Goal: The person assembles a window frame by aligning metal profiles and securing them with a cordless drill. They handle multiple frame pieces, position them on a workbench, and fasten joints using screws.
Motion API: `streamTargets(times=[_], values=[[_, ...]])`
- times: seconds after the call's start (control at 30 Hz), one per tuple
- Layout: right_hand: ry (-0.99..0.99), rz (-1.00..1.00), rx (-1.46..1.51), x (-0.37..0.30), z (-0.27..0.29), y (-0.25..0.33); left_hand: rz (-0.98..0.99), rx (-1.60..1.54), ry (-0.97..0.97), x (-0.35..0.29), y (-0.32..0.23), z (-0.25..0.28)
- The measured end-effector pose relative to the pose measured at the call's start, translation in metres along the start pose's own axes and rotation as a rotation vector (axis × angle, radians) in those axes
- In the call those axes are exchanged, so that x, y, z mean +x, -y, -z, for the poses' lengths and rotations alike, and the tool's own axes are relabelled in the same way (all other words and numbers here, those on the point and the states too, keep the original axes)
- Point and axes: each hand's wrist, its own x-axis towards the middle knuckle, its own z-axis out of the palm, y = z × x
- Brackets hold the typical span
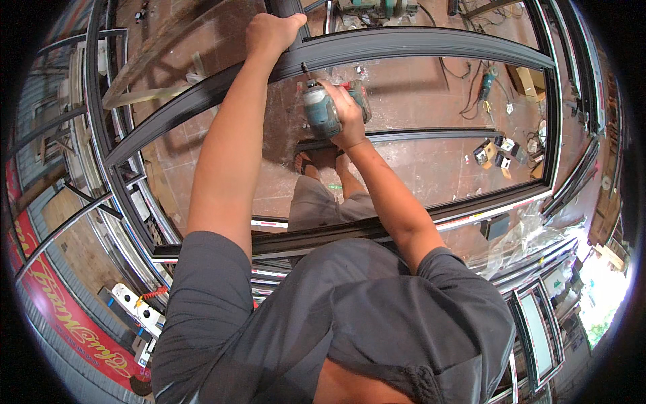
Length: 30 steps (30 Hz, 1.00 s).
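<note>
My right hand (346, 118) is wrapped round the handle of a teal cordless drill (321, 112). The drill's bit points away from me and meets, or nearly meets, the near edge of a dark grey metal crossbar (417, 46); exact contact is too small to tell. At the far side my left hand (271, 35) grips a short dark metal bar (293, 9) that joins the crossbar, its thumb lying along the bar. Both bars belong to a large rectangular metal frame (553, 128) that lies around my arms, with its near rail (303, 241) across my body.
Below the frame, the reddish floor holds a loose metal bar (431, 135), small boxes (499, 155) and a corded teal power tool (489, 82). Another teal machine (380, 7) stands at the far edge. A white power strip (136, 306) is at the left, beside a red banner (67, 303).
</note>
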Motion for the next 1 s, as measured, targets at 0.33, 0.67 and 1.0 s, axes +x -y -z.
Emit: streamTargets(times=[0.33, 0.67, 1.0], values=[[-0.053, 0.024, -0.098, 0.004, -0.001, 0.003, -0.032, 0.027, 0.0, -0.002, 0.001, 0.001], [-0.038, 0.03, -0.147, 0.008, 0.002, 0.006, -0.027, 0.078, -0.007, 0.01, 0.009, -0.005], [-0.108, 0.064, -0.094, 0.012, -0.003, 0.002, -0.042, 0.069, 0.022, 0.011, 0.01, -0.003]])
